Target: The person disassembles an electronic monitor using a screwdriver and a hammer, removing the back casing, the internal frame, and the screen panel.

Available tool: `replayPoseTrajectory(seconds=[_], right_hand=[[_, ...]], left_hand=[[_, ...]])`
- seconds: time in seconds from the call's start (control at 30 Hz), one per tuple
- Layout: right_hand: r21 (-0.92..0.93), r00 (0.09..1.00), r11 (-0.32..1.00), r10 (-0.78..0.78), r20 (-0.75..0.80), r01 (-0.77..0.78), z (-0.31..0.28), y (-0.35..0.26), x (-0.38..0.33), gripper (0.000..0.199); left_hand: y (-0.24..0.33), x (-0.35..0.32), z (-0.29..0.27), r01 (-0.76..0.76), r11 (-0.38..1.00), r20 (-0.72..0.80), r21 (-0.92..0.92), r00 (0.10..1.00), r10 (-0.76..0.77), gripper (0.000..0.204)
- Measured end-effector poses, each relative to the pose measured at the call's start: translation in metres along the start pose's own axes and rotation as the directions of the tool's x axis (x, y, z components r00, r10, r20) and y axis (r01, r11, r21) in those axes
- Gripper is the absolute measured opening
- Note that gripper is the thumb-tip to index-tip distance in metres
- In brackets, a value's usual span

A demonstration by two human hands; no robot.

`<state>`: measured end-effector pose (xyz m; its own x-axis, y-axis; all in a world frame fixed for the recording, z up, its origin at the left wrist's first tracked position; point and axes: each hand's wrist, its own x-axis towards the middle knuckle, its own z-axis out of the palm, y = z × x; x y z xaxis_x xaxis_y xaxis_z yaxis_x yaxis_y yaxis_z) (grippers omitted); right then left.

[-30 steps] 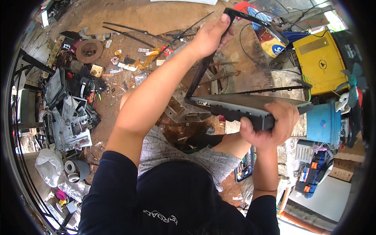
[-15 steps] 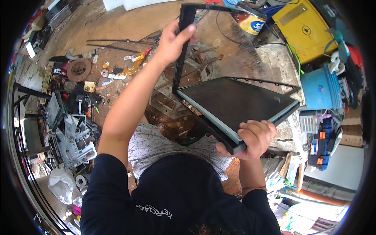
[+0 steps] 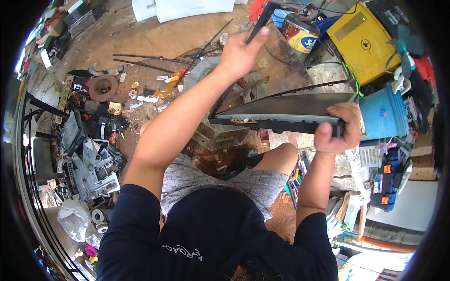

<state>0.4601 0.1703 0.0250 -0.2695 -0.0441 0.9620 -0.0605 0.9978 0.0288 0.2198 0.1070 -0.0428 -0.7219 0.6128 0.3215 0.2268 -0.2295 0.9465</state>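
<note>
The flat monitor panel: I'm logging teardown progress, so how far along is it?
Done: the black bezel frame stands lifted off one side of the monitor panel. In hand: the left hand pulls the frame up and the right hand grips the panel's edge. Left: the frame's lower end still meets the panel.

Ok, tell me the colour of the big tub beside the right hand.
The tub is light blue, seen best in the head view, just right of the right hand.

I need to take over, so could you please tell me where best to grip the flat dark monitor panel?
Probably the flat dark monitor panel at its thick near edge, from below: the right hand clamps there, while the left hand holds the thin black bezel frame.
</note>
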Motion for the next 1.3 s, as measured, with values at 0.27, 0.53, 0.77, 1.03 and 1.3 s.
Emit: replayPoseTrajectory(seconds=[0.27, 0.53, 0.77, 1.03, 1.3], right_hand=[[0.242, 0.988, 0.97, 0.073, -0.135, -0.039, 0.015, 0.035, -0.003, 0.058], [0.402, 0.928, 0.871, 0.355, -0.115, -0.283, 0.073, 0.055, -0.121, 0.056], [0.18, 0.447, 0.434, 0.894, 0.037, -0.883, -0.011, 0.006, -0.252, 0.054], [0.809, -0.522, -0.4, 0.842, 0.138, -0.431, -0.018, 0.02, -0.339, 0.044], [0.681, -0.572, -0.48, 0.813, 0.109, -0.553, -0.019, 0.024, -0.363, 0.044]], left_hand=[[0.062, 0.026, -0.04, -0.103, 0.978, -0.199, 0.181, 0.97, 0.139, 0.063], [0.024, -0.016, -0.034, 0.125, 0.857, -0.193, 0.501, 0.981, -0.03, 0.062], [0.008, -0.044, -0.003, -0.028, 0.936, 0.123, 0.351, 0.992, -0.017, 0.043], [0.004, -0.094, 0.087, -0.347, 0.847, 0.321, 0.402, 0.92, 0.225, 0.029], [0.054, -0.005, 0.007, -0.031, 0.909, 0.076, 0.417, 0.997, -0.001, 0.046]])
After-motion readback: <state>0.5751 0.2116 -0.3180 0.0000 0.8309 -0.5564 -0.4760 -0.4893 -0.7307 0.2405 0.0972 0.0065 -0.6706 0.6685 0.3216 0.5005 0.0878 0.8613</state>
